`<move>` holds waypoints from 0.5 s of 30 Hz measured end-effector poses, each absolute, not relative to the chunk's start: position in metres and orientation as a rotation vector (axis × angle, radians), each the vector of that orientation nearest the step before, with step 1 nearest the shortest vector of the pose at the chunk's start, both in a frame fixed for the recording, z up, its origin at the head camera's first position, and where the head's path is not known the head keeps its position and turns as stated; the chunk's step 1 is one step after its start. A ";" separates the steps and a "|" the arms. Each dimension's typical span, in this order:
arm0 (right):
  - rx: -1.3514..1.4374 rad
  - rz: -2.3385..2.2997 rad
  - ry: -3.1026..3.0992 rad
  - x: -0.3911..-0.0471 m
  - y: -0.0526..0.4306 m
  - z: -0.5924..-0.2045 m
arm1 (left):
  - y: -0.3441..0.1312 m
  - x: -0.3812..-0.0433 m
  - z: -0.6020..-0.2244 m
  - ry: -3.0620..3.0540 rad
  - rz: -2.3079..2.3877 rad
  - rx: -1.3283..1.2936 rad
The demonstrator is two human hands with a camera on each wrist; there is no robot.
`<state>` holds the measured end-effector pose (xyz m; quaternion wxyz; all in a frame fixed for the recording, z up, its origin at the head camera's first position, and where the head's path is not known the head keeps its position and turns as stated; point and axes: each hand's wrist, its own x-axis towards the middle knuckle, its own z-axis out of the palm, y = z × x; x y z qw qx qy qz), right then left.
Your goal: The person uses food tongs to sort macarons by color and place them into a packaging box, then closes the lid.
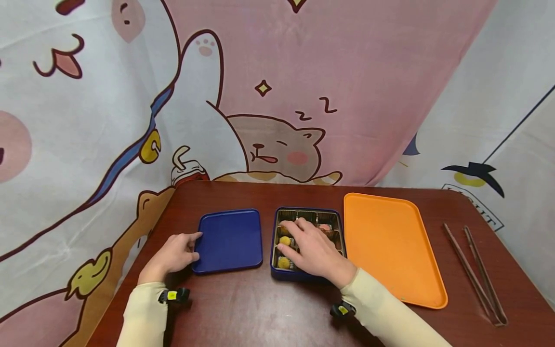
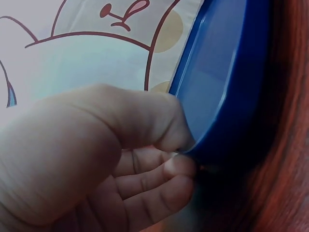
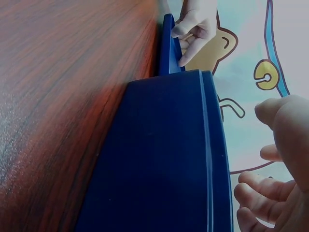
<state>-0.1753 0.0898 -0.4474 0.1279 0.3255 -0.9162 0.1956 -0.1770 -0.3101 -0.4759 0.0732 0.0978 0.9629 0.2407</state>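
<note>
A shallow blue square lid or tray (image 1: 230, 241) lies on the left of the table. My left hand (image 1: 175, 253) is at its left side, thumb and index finger spread and touching the rim (image 2: 212, 128). To its right stands a blue box (image 3: 159, 159) with a divided insert. Small yellow balls (image 1: 284, 262) sit in its left compartments, and a pinkish piece (image 1: 325, 227) sits farther back. My right hand (image 1: 314, 246) hovers over the box, its fingers loosely bent and nothing showing between thumb and fingers (image 3: 260, 186). It hides several middle compartments.
An orange tray (image 1: 390, 241) lies right beside the box, partly under my right forearm in the head view. Metal tongs (image 1: 477, 279) rest at the table's right side. A printed cartoon cloth (image 1: 347, 86) hangs behind the brown table (image 1: 243, 308).
</note>
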 end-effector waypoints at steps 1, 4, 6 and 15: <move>0.947 0.572 -2.669 -0.175 0.090 -0.448 | -0.311 -0.177 -0.476 2.891 0.733 0.300; 0.948 0.585 -2.677 -0.175 0.090 -0.448 | -0.313 -0.177 -0.476 2.891 0.750 0.301; 0.944 0.588 -2.682 -0.175 0.090 -0.448 | -0.314 -0.176 -0.475 2.890 0.764 0.301; 0.930 0.582 -2.715 -0.175 0.089 -0.450 | -0.316 -0.173 -0.469 2.880 0.803 0.304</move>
